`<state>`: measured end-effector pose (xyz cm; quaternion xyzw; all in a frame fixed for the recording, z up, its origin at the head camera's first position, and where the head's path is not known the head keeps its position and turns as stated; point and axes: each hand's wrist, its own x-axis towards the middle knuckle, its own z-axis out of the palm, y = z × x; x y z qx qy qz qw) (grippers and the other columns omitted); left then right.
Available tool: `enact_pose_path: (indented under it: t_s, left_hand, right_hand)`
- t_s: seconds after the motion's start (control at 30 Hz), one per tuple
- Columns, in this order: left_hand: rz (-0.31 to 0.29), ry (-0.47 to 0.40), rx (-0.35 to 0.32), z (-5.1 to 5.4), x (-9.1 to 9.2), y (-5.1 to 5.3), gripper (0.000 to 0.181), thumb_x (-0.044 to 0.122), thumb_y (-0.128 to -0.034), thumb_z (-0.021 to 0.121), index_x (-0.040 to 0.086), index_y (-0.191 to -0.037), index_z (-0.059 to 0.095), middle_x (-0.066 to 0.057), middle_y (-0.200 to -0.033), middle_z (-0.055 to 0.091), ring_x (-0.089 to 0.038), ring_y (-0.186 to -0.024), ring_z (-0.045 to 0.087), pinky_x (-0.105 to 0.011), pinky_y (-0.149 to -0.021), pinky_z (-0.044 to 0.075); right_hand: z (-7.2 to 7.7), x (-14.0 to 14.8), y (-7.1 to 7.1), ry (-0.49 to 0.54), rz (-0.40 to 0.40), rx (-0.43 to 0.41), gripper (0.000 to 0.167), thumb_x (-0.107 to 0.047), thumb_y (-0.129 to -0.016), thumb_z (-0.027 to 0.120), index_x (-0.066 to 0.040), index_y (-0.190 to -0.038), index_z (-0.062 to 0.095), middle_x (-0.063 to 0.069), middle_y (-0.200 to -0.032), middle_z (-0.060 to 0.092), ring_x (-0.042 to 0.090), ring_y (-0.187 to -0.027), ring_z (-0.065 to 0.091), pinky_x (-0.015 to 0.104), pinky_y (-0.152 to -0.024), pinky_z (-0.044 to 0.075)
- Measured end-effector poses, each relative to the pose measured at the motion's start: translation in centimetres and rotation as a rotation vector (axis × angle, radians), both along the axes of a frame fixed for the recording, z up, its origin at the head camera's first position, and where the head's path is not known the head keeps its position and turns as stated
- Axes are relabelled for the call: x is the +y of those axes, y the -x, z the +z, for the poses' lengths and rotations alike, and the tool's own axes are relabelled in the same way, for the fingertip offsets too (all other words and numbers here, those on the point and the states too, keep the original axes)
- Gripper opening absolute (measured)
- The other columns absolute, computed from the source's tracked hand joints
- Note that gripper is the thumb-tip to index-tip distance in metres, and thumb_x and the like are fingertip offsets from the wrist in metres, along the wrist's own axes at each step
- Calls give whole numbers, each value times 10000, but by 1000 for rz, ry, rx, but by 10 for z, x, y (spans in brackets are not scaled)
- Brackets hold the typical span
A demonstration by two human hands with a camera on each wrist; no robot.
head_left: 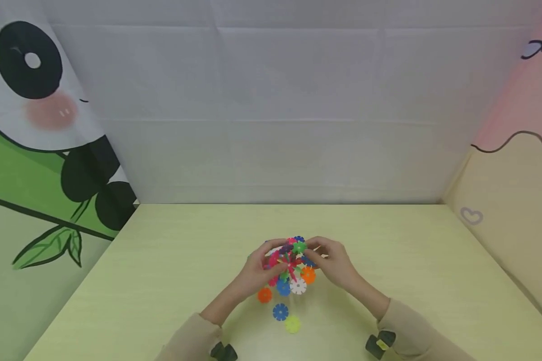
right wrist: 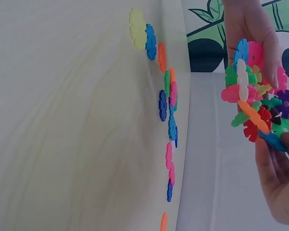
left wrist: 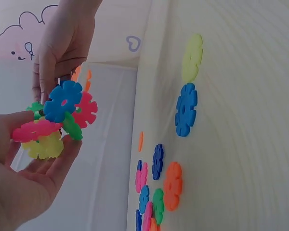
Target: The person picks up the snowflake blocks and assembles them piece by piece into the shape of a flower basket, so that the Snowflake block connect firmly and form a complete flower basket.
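Between my two hands, above the table, is a cluster of interlocking plastic flower discs (head_left: pixel 308 275) in pink, red, green, purple, orange, white and blue. My left hand (head_left: pixel 255 268) grips the cluster from its left side, thumb in front and fingers behind. At the right side, my right hand (head_left: pixel 331 258) pinches a blue disc (right wrist: pixel 272 141) between thumb and fingers, at the cluster's edge. Whether that disc is slotted in cannot be told. In the left wrist view, a blue disc (left wrist: pixel 63 102) and a yellow disc (left wrist: pixel 44 146) show on the cluster's near side.
Loose discs lie flat on the pale table (head_left: pixel 162 281): a yellow disc (head_left: pixel 292 324), a blue disc (head_left: pixel 280 312) and an orange disc (head_left: pixel 264 295) nearest me. Several more, including a dark blue disc (right wrist: pixel 163 105), lie beyond, partly hidden by hands and cluster. A white wall (head_left: pixel 298 100) stands behind.
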<state>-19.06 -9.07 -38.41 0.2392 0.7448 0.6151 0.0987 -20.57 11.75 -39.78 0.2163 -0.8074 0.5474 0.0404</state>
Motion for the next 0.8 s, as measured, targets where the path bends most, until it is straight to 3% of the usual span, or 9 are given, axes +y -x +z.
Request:
enact_pose_path:
  t_s: [0.1,0.17,0.23,0.33,0.4,0.53,0.67,0.8]
  left_hand:
    - [61,16,-39,-13,-5,4,493,100,-886,575,113,-1345,393,-155,-1355,382,-366,-1084,535,-380,-807,513]
    - [86,26,-105,-22,-9,7,509,216,-896,574,134,-1359,381,-161,-1376,365,-376,-1121,503,-405,-798,516]
    - [72,24,-199,-28,-12,9,558,335,-905,538,128,-1382,337,-182,-1396,336,-378,-1123,497,-424,-797,513]
    - [27,4,-348,-28,-12,6,668,463,-900,480,97,-1413,256,-216,-1425,260,-401,-1129,485,-480,-794,501]
    - [15,-20,-385,-28,-9,4,670,480,-892,482,105,-1406,270,-211,-1437,233,-400,-1153,463,-490,-807,493]
    - [42,-82,-342,-28,-4,3,553,388,-873,571,127,-1333,407,-182,-1463,215,-394,-1222,397,-483,-798,497]
    - [87,-62,-255,-28,-3,1,514,326,-844,631,137,-1292,464,-183,-1399,330,-378,-1071,536,-440,-779,516]
    - [109,-3,-162,-28,-5,0,488,301,-835,648,165,-1276,490,-130,-1286,447,-346,-949,585,-419,-778,520]
  right_hand:
    - [11,-3,-9,7,-30,33,114,19,-856,575,47,-960,613,198,-884,616,307,-708,621,317,-587,551]
    - [17,-4,-16,26,-47,62,102,56,-851,560,67,-943,602,223,-879,608,294,-698,618,349,-590,550]
    - [15,-4,-17,47,-60,103,91,53,-855,556,57,-936,598,205,-888,612,289,-710,619,342,-592,550]
    - [0,-1,-11,80,-51,158,81,23,-862,565,2,-928,606,150,-893,624,277,-733,624,325,-595,552]
    - [-10,1,-8,87,-25,197,87,7,-866,567,-31,-932,609,110,-892,628,270,-760,628,306,-600,552]
    - [-13,1,-9,92,13,264,127,41,-860,558,-45,-941,605,91,-878,628,227,-791,633,287,-617,552]
    - [-15,2,-10,87,28,300,192,80,-822,588,-54,-959,603,82,-903,623,182,-828,625,283,-634,551]
    - [-13,5,-12,83,85,259,317,69,-788,636,-29,-1080,563,118,-1023,594,233,-932,599,297,-704,545]
